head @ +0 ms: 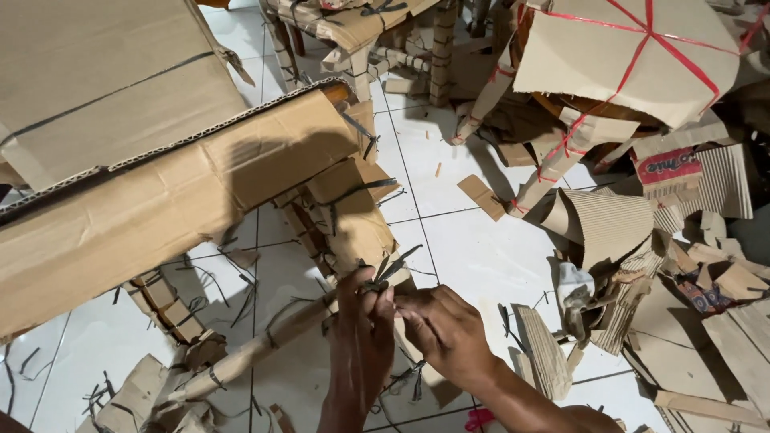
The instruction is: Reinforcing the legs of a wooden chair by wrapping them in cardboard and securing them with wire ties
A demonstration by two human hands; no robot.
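With both your left hand (361,321) and right hand (445,329) pinched on the dark strap (383,275) around the cardboard-wrapped leg (353,216), you seem mid-tie; next calls for steady tension.

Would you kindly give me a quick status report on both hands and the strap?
Left hand and right hand both pinching the dark strap at the cardboard-wrapped leg. Strap ends sticking up loose. Cardboard scraps litter the tiled floor; none blocking the grip.

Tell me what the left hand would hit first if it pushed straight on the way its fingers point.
Probably the cardboard-wrapped leg: the left hand points up the picture, pinching dark strap ends right against it. Depth is unclear.
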